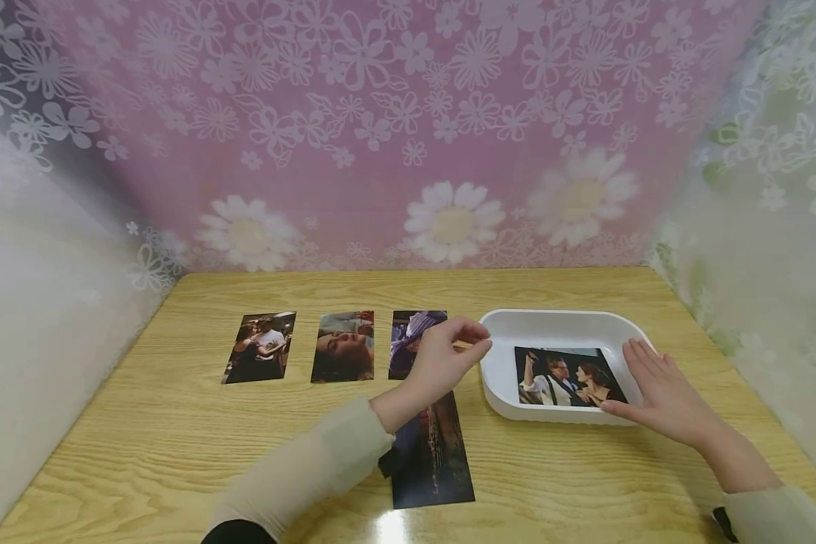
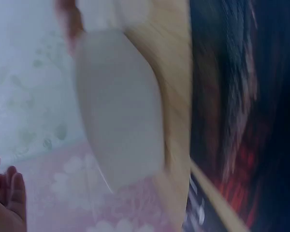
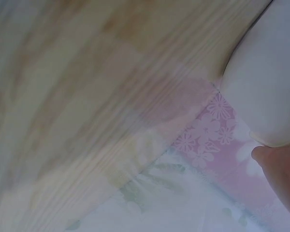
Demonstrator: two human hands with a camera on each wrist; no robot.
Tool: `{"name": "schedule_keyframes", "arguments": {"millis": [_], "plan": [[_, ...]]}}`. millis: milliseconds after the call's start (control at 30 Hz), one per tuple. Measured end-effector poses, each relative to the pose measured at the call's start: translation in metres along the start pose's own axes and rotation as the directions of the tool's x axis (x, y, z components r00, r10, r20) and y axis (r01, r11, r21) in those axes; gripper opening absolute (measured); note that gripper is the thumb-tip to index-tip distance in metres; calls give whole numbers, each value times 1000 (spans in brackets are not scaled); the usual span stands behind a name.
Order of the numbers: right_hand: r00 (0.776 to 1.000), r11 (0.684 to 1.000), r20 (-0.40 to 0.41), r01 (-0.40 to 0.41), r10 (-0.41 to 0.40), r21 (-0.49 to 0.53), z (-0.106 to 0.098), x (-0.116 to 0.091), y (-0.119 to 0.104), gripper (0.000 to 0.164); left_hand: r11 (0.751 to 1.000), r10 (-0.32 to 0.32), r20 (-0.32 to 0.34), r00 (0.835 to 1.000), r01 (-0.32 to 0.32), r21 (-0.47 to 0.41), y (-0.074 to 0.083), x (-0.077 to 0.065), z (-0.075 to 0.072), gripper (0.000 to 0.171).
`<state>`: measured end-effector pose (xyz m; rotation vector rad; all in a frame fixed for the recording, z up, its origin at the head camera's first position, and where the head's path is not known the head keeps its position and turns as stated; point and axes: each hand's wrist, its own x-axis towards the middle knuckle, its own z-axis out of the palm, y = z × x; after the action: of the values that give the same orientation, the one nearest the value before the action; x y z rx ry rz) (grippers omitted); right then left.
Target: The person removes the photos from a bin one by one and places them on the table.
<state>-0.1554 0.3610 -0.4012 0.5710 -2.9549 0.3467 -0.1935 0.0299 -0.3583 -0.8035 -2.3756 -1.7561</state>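
A white tray (image 1: 551,327) with rounded corners stands right of the middle of the table. In it lies a photo (image 1: 564,381) of two people facing each other. My right hand (image 1: 669,397) rests on the tray's right end, its fingers fairly straight and the thumb by the front rim. My left hand (image 1: 446,353) hovers by the left rim, fingers loosely bent, with nothing visible held. It partly covers a purple-toned photo (image 1: 401,340). Under the left wrist is a dark photo (image 1: 442,468). In the left wrist view, the left fingers (image 2: 17,195) are apart from the tray (image 2: 121,111).
On the wooden table (image 1: 177,423), a photo of a couple (image 1: 261,347) and a photo of a reclining face (image 1: 344,347) lie in a row to the left. A pink floral backdrop (image 1: 353,166) stands behind, with pale floral panels at both sides.
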Motion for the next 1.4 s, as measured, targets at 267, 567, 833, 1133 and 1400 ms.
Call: {"name": "schedule_keyframes", "arguments": {"millis": [267,567,833,1133,1400], "plan": [[1000,1000,-6,0,-1,-5,0,1,1,97,971,140,41,989,-145,189,-15,37,38,26],[1000,1000,-1,-1,1,19,1,0,-2,96,942,36,204,978,-102,321,-22,63,71,48],[1000,1000,-11,13,-13,9,2,1,-2,97,839,-220,429,876,-55,542,-32,70,86,91],[1000,1000,1,1,-2,17,0,1,-1,97,637,-364,477,800,-160,754,-34,66,94,106],[1000,1000,8,-4,4,30,-1,0,-3,97,480,-450,479,753,-248,841,-36,65,103,104]]}}
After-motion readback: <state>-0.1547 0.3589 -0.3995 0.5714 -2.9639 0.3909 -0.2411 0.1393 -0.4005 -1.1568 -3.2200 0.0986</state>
